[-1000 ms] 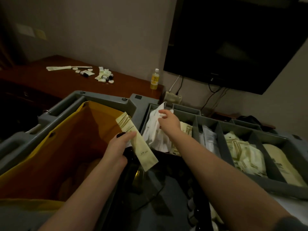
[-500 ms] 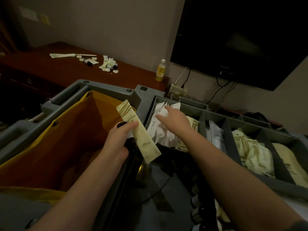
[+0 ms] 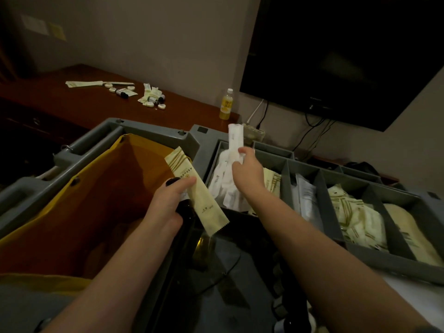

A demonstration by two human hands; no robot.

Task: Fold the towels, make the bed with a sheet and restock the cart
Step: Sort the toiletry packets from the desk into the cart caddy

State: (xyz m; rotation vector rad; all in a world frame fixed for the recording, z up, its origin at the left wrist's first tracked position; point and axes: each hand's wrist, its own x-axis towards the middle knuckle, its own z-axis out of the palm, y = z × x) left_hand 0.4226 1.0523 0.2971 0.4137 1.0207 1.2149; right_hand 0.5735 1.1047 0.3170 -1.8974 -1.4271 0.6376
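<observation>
A long cream packet point(image 3: 195, 195) with olive stripes is clasped in the left grip point(image 3: 168, 203), the thumb laid across its middle; a dark bottle point(image 3: 186, 211) is seen just under the palm, though whether it is held cannot be told. A narrow white sachet point(image 3: 235, 140) is pinched upright in the right grip point(image 3: 247, 171), above the leftmost compartment of the grey tray point(image 3: 323, 195), where more white sachets are piled. Left of the tray, a yellow bag point(image 3: 60, 224) is hung inside the cart point(image 3: 153, 131). Behind, small toiletries point(image 3: 151, 97) are scattered on the desk point(image 3: 43, 104), and a yellow drink bottle point(image 3: 226, 104) is stood near its corner, below a dark television point(image 3: 336, 56)
</observation>
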